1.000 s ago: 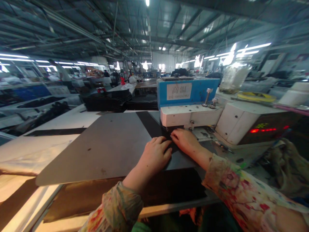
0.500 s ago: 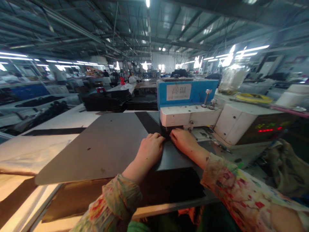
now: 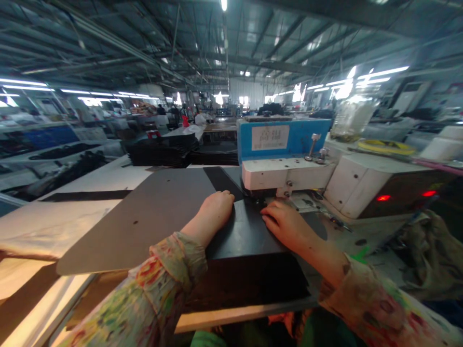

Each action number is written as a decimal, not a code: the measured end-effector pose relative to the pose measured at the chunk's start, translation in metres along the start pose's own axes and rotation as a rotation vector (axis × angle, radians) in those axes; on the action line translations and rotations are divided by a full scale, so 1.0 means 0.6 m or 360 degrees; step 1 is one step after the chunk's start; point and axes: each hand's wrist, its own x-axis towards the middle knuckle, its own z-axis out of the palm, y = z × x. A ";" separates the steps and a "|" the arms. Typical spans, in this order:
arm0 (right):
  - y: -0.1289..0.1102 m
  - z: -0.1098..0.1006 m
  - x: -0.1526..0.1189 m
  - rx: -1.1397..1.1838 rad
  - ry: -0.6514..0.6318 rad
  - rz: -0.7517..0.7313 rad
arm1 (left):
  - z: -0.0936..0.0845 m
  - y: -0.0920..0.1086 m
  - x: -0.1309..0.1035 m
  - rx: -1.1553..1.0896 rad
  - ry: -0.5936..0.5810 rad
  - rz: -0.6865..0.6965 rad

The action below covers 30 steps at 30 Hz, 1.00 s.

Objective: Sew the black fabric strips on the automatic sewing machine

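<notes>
Grips can't be made out tbh: black strip (image 3: 218, 178) part-hidden by left hand (image 3: 213, 214), right hand (image 3: 284, 222) seen near machine (image 3: 264, 175).

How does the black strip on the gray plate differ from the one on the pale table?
The plate strip lies by the left hand; the table strip, well away. The plate strip slants toward the machine; the table strip runs nearly crosswise. Both look black.

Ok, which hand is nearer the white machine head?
Right. The right hand is just in front of the white machine head; the left hand is farther left, by the black strip.
</notes>
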 end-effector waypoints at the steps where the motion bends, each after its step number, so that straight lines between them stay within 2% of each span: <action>1: 0.000 -0.002 -0.009 0.0063 0.0035 -0.0020 | -0.003 -0.002 -0.001 0.0022 -0.0034 0.0016; 5: -0.002 -0.003 -0.030 0.0198 0.0162 -0.0069 | -0.002 -0.008 0.003 0.0024 -0.0032 0.0026; 10: -0.004 -0.002 -0.035 0.0217 0.0223 -0.0094 | 0.016 -0.020 0.004 0.0001 0.0142 -0.0133; 12: -0.007 -0.005 -0.046 0.0353 0.0261 -0.0073 | 0.019 -0.026 -0.015 -0.0094 0.0200 -0.0159; 15: -0.019 -0.011 -0.081 0.0720 0.0292 0.0003 | 0.019 -0.029 -0.067 -0.0228 0.0251 -0.0166; 18: -0.035 -0.010 -0.123 0.1019 0.0193 0.0153 | 0.014 -0.028 -0.123 -0.0348 0.0236 -0.0163; 21: -0.051 -0.002 -0.147 0.1145 0.0108 0.0237 | 0.008 -0.029 -0.143 -0.0488 0.0268 -0.0153; 23: -0.061 0.001 -0.150 0.1142 0.0092 0.0222 | 0.003 -0.031 -0.132 -0.0473 0.0310 -0.0146; 26: -0.074 0.001 -0.149 0.1093 0.0055 0.0171 | -0.003 -0.031 -0.093 -0.0318 0.0336 -0.0094; 30: -0.085 0.009 -0.166 0.1143 -0.0029 0.0188 | -0.006 -0.026 -0.043 -0.0092 0.0129 0.0018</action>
